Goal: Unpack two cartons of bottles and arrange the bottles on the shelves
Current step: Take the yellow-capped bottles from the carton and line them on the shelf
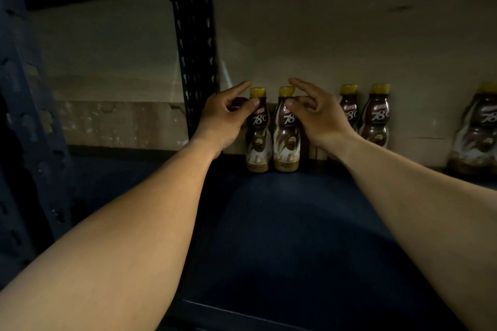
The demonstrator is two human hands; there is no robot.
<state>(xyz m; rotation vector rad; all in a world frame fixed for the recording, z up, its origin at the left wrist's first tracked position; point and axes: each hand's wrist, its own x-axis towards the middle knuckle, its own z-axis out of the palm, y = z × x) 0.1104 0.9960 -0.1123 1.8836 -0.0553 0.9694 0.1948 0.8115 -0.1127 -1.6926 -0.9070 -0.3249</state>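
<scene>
Left hand (223,118), right hand (318,115) pinch rear bottles (258,142)

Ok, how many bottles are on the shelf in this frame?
5. First bottle held by the left hand, second bottle beside it in the right hand; third bottle and fourth bottle together further right; fifth bottle at the right edge. More may hide behind.

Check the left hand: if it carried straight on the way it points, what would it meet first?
The leftmost coffee bottle, whose neck the left hand touches with its thumb; behind it, likely the beige back wall, depth unclear.
</scene>
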